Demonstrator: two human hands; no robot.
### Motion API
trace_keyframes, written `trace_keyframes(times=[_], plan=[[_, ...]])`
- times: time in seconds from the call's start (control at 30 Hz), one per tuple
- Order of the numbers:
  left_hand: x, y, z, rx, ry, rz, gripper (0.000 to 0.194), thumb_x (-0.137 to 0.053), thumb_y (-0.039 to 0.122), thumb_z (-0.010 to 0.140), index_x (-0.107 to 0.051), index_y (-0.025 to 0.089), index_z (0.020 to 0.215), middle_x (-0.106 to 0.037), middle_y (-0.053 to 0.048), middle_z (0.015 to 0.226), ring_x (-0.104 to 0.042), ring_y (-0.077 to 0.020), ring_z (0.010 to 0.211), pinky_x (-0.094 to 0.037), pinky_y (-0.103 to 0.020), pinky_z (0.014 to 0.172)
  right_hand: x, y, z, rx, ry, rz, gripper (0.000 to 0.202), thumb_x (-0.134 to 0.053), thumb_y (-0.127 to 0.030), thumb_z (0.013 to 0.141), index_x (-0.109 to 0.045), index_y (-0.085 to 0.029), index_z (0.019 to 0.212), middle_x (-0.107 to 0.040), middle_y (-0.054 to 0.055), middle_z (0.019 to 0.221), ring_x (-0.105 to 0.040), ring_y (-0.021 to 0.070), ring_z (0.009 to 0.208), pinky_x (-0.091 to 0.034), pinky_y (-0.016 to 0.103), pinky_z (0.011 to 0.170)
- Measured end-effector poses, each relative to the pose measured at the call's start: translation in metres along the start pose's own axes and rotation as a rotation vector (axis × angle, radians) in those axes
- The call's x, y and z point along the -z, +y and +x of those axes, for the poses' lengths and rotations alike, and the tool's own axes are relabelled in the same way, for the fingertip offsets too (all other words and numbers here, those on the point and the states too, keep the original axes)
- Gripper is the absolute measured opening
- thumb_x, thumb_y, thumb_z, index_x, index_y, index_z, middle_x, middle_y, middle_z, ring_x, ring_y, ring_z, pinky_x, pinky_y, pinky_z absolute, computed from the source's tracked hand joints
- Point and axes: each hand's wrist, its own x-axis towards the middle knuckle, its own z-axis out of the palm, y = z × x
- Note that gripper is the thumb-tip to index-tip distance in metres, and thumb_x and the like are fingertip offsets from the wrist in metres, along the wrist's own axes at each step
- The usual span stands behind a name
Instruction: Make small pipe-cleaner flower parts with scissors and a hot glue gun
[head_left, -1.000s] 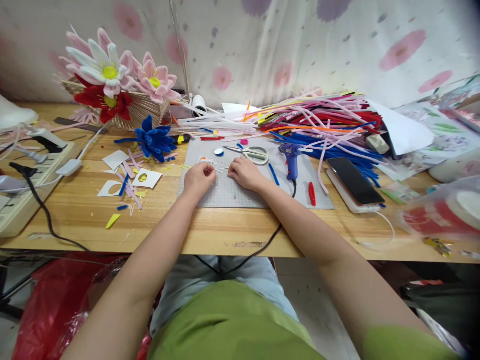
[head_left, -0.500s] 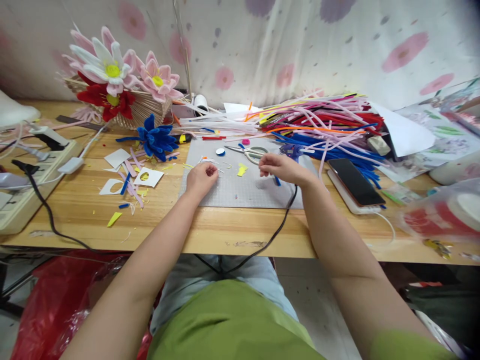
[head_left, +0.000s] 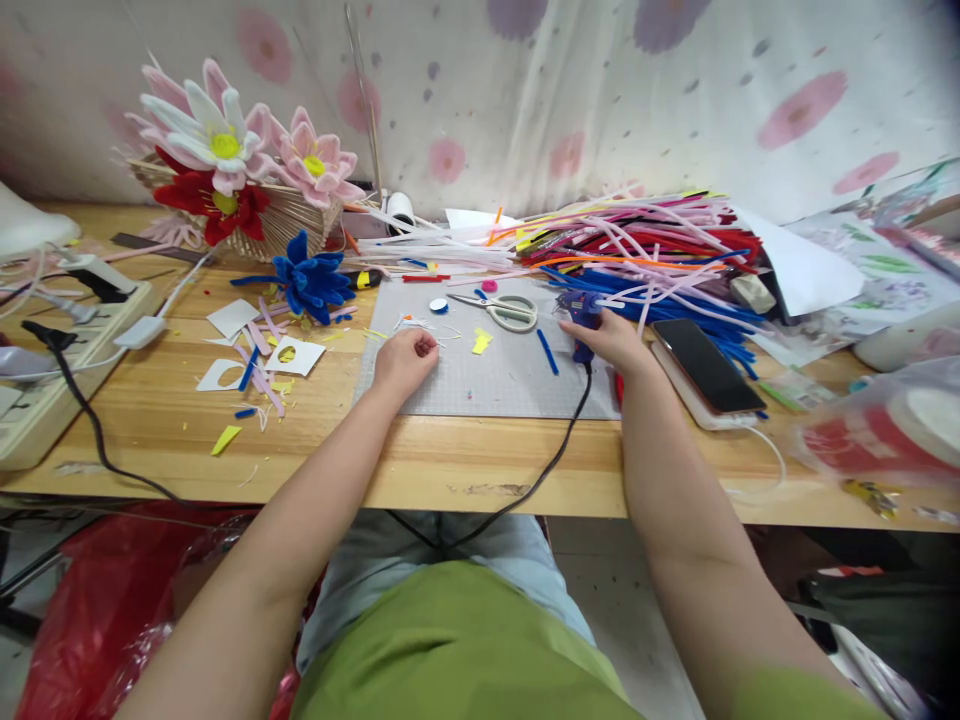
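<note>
My right hand is at the purple-blue glue gun, with its fingers closed about the handle; the black cord hangs down from it. On the left part of the grey cutting mat, my left hand rests with fingertips pinched together; whatever is in them is too small to make out. Between the hands lie scissors with pale handles, a yellow scrap and a short blue pipe cleaner piece. A small round white disc with a blue edge lies beyond my left hand.
A heap of coloured pipe cleaners fills the back right. Fuzzy flowers and a blue flower stand at the back left, with paper scraps nearby. A phone, a power strip and a red-and-white cup flank the mat.
My right hand has moved right, from above the mat beside the scissors onto the glue gun, uncovering the scissors' handles and the blue piece. My left hand has hardly moved.
</note>
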Motion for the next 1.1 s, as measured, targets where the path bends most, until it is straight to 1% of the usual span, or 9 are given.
trace_keyframes(times=[0.17,0.27,0.33,0.4,0.47,0.57,0.67,0.83,1.1], plan=[[0.000,0.001,0.000,-0.003,0.001,0.006,0.009,-0.055,0.021,0.069,-0.062,0.019,0.072,-0.064,-0.001,0.074,-0.057,-0.0132,0.069,-0.044,-0.026,0.067,-0.027,-0.001,0.006,-0.133,0.093,0.091,0.044,-0.063,-0.050,0.064,-0.065,-0.014,0.089,-0.066,0.012,0.083,-0.060,0.0257,0.083,-0.045,0.037,0.073],[-0.001,0.001,0.000,-0.011,0.010,0.008,0.010,-0.054,0.021,0.070,-0.063,0.018,0.073,-0.064,-0.002,0.075,-0.056,-0.0131,0.069,-0.044,-0.026,0.066,-0.026,-0.005,0.008,-0.184,0.223,0.285,0.046,-0.059,-0.052,0.066,-0.062,-0.015,0.092,-0.065,0.011,0.081,-0.061,0.0236,0.079,-0.047,0.034,0.065],[-0.002,0.001,0.000,-0.018,0.017,0.006,0.011,-0.054,0.021,0.070,-0.064,0.018,0.074,-0.065,-0.002,0.075,-0.056,-0.0131,0.069,-0.044,-0.026,0.067,-0.021,-0.014,0.005,-0.109,0.274,0.454,0.048,-0.055,-0.057,0.069,-0.060,-0.018,0.097,-0.065,0.009,0.084,-0.061,0.0205,0.076,-0.047,0.031,0.060],[-0.003,0.002,0.000,-0.023,0.023,0.010,0.012,-0.054,0.021,0.070,-0.065,0.018,0.075,-0.065,-0.002,0.076,-0.057,-0.0131,0.069,-0.045,-0.026,0.069,-0.018,-0.028,-0.003,0.015,0.211,0.550,0.046,-0.052,-0.061,0.072,-0.059,-0.022,0.095,-0.064,0.006,0.082,-0.060,0.0174,0.072,-0.046,0.029,0.057],[-0.003,0.002,0.000,-0.024,0.021,0.019,0.013,-0.054,0.021,0.071,-0.066,0.018,0.076,-0.066,-0.002,0.077,-0.057,-0.0132,0.069,-0.045,-0.026,0.070,-0.018,-0.043,-0.015,0.097,0.048,0.561,0.043,-0.052,-0.063,0.072,-0.060,-0.023,0.086,-0.062,0.003,0.072,-0.057,0.0143,0.063,-0.043,0.027,0.053],[-0.003,0.002,0.000,-0.017,0.011,0.036,0.013,-0.054,0.021,0.071,-0.066,0.018,0.076,-0.066,-0.002,0.077,-0.057,-0.0134,0.070,-0.045,-0.026,0.070,-0.028,-0.063,-0.033,0.119,-0.249,0.509,0.044,-0.057,-0.063,0.069,-0.059,-0.019,0.071,-0.055,0.001,0.057,-0.047,0.0101,0.048,-0.038,0.026,0.047],[-0.003,0.001,0.000,-0.006,0.004,0.050,0.013,-0.054,0.021,0.071,-0.066,0.018,0.075,-0.066,-0.003,0.078,-0.058,-0.0139,0.070,-0.045,-0.027,0.070,-0.044,-0.073,-0.043,0.129,-0.408,0.435,0.043,-0.063,-0.061,0.065,-0.059,-0.018,0.069,-0.055,0.000,0.055,-0.043,0.0089,0.045,-0.036,0.026,0.045],[-0.003,0.001,0.001,0.003,0.010,0.070,0.011,-0.055,0.021,0.070,-0.066,0.018,0.073,-0.067,-0.003,0.077,-0.058,-0.0149,0.069,-0.045,-0.028,0.070,-0.059,-0.071,-0.042,0.167,-0.419,0.342,0.040,-0.064,-0.059,0.066,-0.063,-0.020,0.075,-0.055,0.000,0.054,-0.045,0.0109,0.047,-0.038,0.027,0.048],[-0.002,0.003,0.001,-0.001,-0.009,0.097,0.013,-0.054,0.021,0.070,-0.066,0.018,0.073,-0.066,-0.004,0.075,-0.058,-0.0160,0.069,-0.045,-0.028,0.068,-0.066,-0.068,-0.041,0.251,-0.398,0.280,0.038,-0.063,-0.055,0.069,-0.067,-0.020,0.083,-0.056,-0.001,0.058,-0.049,0.0118,0.055,-0.040,0.026,0.055]])
